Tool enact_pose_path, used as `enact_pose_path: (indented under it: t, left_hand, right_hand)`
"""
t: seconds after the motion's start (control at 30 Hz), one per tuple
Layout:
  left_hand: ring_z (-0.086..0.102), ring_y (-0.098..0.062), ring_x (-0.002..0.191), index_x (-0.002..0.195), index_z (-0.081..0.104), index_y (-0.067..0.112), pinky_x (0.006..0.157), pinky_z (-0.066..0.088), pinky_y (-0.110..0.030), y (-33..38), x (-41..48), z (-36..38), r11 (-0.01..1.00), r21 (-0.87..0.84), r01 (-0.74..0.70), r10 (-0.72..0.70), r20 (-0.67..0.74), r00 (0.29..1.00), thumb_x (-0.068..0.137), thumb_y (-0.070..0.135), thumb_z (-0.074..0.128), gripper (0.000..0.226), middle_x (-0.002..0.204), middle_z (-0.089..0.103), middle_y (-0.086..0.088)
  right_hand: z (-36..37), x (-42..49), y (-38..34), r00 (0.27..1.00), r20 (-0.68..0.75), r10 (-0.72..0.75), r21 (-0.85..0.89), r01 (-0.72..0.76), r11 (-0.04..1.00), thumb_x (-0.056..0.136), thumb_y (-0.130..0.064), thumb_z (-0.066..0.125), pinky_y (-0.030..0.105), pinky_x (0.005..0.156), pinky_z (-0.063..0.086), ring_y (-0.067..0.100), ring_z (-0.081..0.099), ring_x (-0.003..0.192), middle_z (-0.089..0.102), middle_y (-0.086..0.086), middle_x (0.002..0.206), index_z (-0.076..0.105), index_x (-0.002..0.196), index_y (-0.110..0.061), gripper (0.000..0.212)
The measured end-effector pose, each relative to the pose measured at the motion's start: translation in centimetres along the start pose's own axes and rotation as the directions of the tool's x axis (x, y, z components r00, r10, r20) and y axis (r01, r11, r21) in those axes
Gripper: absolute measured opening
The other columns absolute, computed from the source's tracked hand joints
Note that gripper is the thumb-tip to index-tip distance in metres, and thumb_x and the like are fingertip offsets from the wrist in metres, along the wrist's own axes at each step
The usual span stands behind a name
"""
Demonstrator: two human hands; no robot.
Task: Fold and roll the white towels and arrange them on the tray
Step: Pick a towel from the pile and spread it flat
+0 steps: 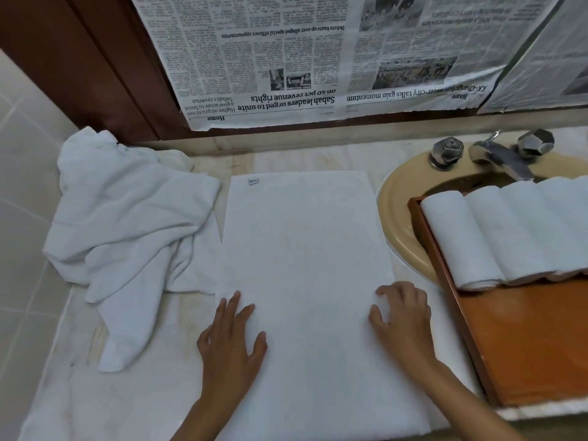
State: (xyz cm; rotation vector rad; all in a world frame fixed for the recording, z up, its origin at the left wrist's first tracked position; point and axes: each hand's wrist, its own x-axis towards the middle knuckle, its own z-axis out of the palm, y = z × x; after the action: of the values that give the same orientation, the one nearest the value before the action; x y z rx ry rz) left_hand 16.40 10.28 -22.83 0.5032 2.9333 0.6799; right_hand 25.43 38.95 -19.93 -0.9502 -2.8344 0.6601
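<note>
A white towel (302, 249) lies flat and folded lengthwise on the counter, running away from me. My left hand (234, 342) rests on its near left part with fingers straight and spread. My right hand (402, 316) sits on its right edge with fingers bent, pressing down; whether it pinches the edge is unclear. At the right, a wooden tray (525, 345) holds several rolled white towels (509, 233) side by side at its far end. A heap of crumpled white towels (127, 230) lies at the left.
The tray rests across a beige sink (397, 211) with a metal tap (499, 157) and two knobs. Newspaper (318, 58) covers the wall behind. A tiled wall (22, 202) closes the left side. The counter's front edge is near me.
</note>
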Motion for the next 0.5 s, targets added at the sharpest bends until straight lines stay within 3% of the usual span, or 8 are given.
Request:
enact_pose_path:
  t: [0.1, 0.17, 0.23, 0.33, 0.4, 0.5]
  left_hand:
    - [0.031, -0.012, 0.135, 0.116, 0.062, 0.027, 0.098, 0.024, -0.040, 3.7, -0.1, 0.6, 0.983, -0.111, 0.147, -0.159, -0.103, 0.982, 0.078, 0.051, 0.041, 0.050, 0.144, 0.044, 0.005]
    - [0.041, -0.014, 0.127, 0.110, 0.063, 0.027, 0.096, 0.030, -0.037, 7.3, -0.2, 1.3, 0.966, -0.198, 0.165, -0.193, -0.131, 0.972, 0.077, 0.047, 0.044, 0.043, 0.134, 0.049, 0.007]
    - [0.049, -0.008, 0.117, 0.106, 0.061, 0.031, 0.094, 0.039, -0.028, 11.4, -0.2, 2.3, 0.945, -0.295, 0.139, -0.167, -0.069, 0.984, 0.079, 0.039, 0.049, 0.030, 0.123, 0.052, 0.014]
    - [0.051, 0.005, 0.104, 0.103, 0.058, 0.034, 0.087, 0.038, -0.010, 17.6, 0.3, 3.6, 0.907, -0.411, 0.092, -0.080, 0.047, 0.996, 0.081, 0.035, 0.050, 0.023, 0.107, 0.051, 0.024]
    - [0.051, 0.005, 0.099, 0.107, 0.061, 0.028, 0.085, 0.038, -0.007, 21.0, 0.9, 4.6, 0.902, -0.427, 0.065, -0.029, 0.089, 0.996, 0.083, 0.038, 0.048, 0.029, 0.105, 0.053, 0.021]
    - [0.049, 0.001, 0.103, 0.118, 0.057, 0.026, 0.087, 0.043, -0.016, 24.4, 1.7, 6.1, 0.927, -0.368, 0.066, -0.017, 0.135, 0.991, 0.090, 0.037, 0.053, 0.030, 0.112, 0.054, 0.014]
  right_hand:
    - [-1.5, 4.0, 0.0, 0.991, 0.033, -0.133, 0.099, 0.129, 0.987, 0.083, -0.014, 0.070, 0.032, 0.088, 0.035, 0.016, 0.036, 0.109, 0.055, 0.002, 0.110, 0.067, 0.105, -0.012, 0.023]
    - [-2.7, 7.3, -0.5, 0.975, 0.025, -0.221, 0.152, 0.215, 0.965, 0.084, -0.015, 0.069, 0.034, 0.090, 0.040, 0.019, 0.038, 0.112, 0.057, 0.005, 0.111, 0.067, 0.107, -0.009, 0.024]
    - [-4.1, 10.9, -1.3, 0.965, 0.049, -0.258, 0.132, 0.250, 0.959, 0.088, -0.021, 0.067, 0.034, 0.092, 0.037, 0.025, 0.042, 0.116, 0.057, 0.008, 0.117, 0.066, 0.113, -0.009, 0.028]
    - [-5.6, 16.7, -2.6, 0.963, 0.141, -0.230, -0.007, 0.233, 0.972, 0.093, -0.030, 0.058, 0.035, 0.095, 0.031, 0.030, 0.040, 0.123, 0.054, 0.011, 0.128, 0.058, 0.126, -0.008, 0.039]
    - [-6.0, 20.0, -3.5, 0.962, 0.202, -0.183, -0.034, 0.193, 0.981, 0.094, -0.028, 0.055, 0.039, 0.091, 0.038, 0.032, 0.036, 0.125, 0.052, 0.014, 0.128, 0.057, 0.119, -0.005, 0.035]
    - [-5.6, 23.1, -4.2, 0.955, 0.264, -0.139, -0.093, 0.169, 0.981, 0.091, -0.022, 0.053, 0.036, 0.082, 0.034, 0.034, 0.036, 0.121, 0.050, 0.015, 0.122, 0.048, 0.095, -0.009, 0.014]
